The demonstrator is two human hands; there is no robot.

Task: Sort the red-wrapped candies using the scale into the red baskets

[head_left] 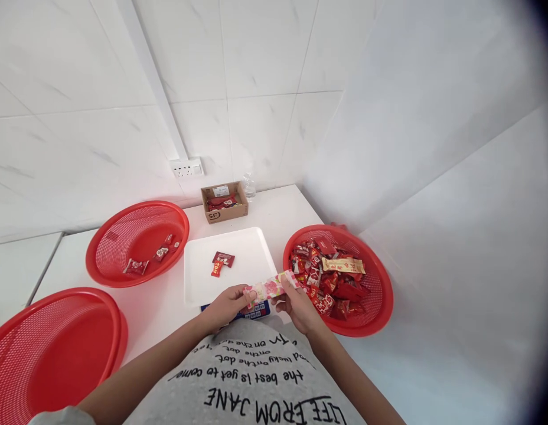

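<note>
A long pink floral packet (271, 288) is stretched between my two hands, just in front of my body. My left hand (230, 305) pinches its left end, thumb on top. At the other end, my right hand (296, 304) grips it with the thumb pressed on the print. Beneath the packet lies a white tray (198, 283) with a few small red wrapped candies (223, 260) on it. Partly covered by my hands is a blue keypad (256, 310) at the tray's near edge. A red basket (382, 301) heaped with wrapped candies (316, 274) stands beside my right hand.
Several wrapped candies (161, 254) lie in a second red basket (97, 260) left of the tray. Nearer on the left stands another red basket (70, 354). A cardboard box (225, 213) of red packets and a clear plastic container (249, 186) sit by the wall.
</note>
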